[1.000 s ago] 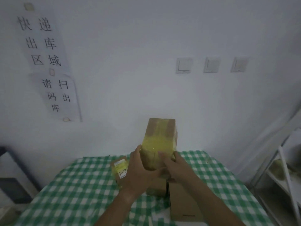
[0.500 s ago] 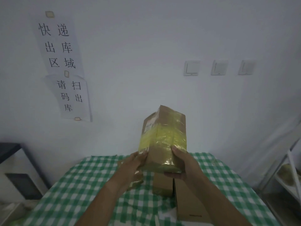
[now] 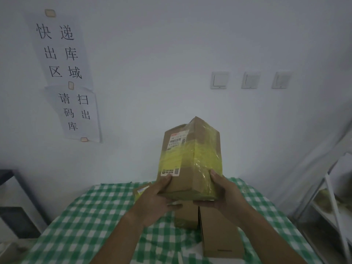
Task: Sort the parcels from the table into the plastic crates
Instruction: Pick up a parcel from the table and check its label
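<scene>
A tall cardboard parcel (image 3: 190,159) wrapped in yellow tape, with a white shipping label on its left face, is held upright above the table. My left hand (image 3: 155,199) grips its lower left side, thumb on the label face. Its lower right edge sits in my right hand (image 3: 222,193), fingers curled under the bottom. Beneath it on the green checked tablecloth (image 3: 99,216) lie a long brown box (image 3: 219,231), a smaller brown box (image 3: 185,214) and a small taped parcel (image 3: 140,191) partly hidden by my left hand. No crates are in view.
A white wall with paper notices (image 3: 64,73) and three light switches (image 3: 249,80) stands behind the table. A white shelf rack (image 3: 331,202) is at the right. A dark cabinet (image 3: 15,212) sits at the left.
The parcel has turned so that its labelled left face shows more. My hands have shifted lower on it, and the view has moved slightly right.
</scene>
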